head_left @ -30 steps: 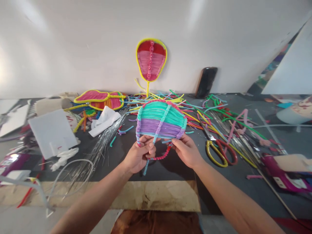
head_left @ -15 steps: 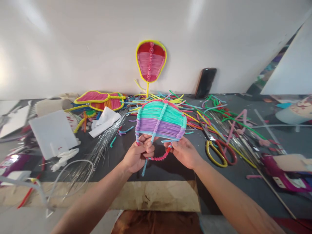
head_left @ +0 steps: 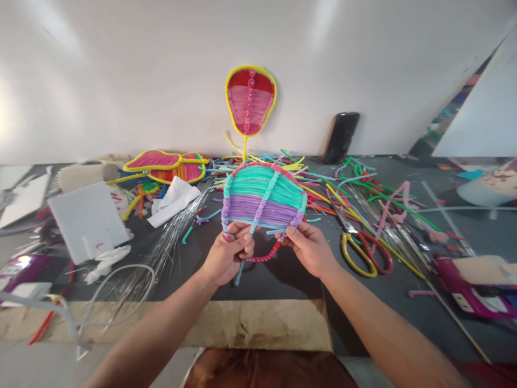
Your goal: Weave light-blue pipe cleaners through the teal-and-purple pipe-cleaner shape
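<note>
Between my hands is a fan-shaped pipe-cleaner piece (head_left: 262, 196), held up above the dark tabletop. Its strands run in bands of green, purple and light blue inside a frame wrapped in pink and matching colours. My left hand (head_left: 228, 256) is closed on its lower left edge and central rib, with a blue twisted tail hanging below the fingers. At the lower right corner, my right hand (head_left: 309, 250) pinches the frame near a loose light blue end. A pink twisted lower rim curves between the two hands.
A finished red and pink fan (head_left: 250, 102) stands upright against the white wall. Behind my hands lie loose pipe cleaners (head_left: 323, 188). Scissors (head_left: 365, 253) rest to the right, a phone (head_left: 341, 137) leans behind, and wires (head_left: 169, 237) and a white card (head_left: 89, 221) are leftward.
The piece has shifted slightly left and tilted a little. My right thumb has moved up onto its lower right corner. The left hand keeps its grip.
</note>
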Tool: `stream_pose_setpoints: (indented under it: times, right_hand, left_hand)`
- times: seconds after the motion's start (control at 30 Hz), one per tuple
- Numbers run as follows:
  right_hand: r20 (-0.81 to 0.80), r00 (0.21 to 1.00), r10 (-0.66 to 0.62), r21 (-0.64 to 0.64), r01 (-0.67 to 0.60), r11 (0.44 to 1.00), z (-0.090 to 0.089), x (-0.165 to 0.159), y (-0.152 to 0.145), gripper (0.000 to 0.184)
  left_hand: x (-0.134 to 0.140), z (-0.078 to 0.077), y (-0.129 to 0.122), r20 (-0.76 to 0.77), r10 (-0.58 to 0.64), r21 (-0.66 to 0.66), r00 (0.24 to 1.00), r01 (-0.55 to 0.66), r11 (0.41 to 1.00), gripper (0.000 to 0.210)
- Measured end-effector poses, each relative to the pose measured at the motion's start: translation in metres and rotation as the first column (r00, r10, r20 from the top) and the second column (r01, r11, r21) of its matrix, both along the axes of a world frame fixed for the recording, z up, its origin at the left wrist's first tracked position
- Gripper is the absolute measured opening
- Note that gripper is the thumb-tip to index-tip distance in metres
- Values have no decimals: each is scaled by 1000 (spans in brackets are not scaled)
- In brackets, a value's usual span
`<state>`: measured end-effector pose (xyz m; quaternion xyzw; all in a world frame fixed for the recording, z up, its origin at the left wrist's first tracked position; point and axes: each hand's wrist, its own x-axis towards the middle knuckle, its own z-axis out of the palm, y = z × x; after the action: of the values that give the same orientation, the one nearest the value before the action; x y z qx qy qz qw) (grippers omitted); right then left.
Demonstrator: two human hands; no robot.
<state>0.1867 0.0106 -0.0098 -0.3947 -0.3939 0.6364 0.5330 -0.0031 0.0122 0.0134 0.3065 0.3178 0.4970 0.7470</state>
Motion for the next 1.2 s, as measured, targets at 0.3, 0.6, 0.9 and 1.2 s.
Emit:
stream_pose_setpoints:
  times: [0.3,0.6,0.9,1.2]
  right_hand:
    - [140,989,-42,76,32,997,-2,0,-1,18]
    - [98,991,-93,48,89,995,4,2,1,24]
    - [130,978,-165,133,148,980,11,1,1,37]
    - [78,988,-133,120,123,985,11,-8,-1,55]
  left_hand:
    - [-1,-1,3,-12,6,-34,1000,-6,999,20]
    - [-2,-2,3,-13,11,-30,1000,-11,999,21]
    - [0,-1,2,-32,2,-44,999,-3,999,21]
    - [1,-3,1,-25,-7,-35,1000,6,999,19]
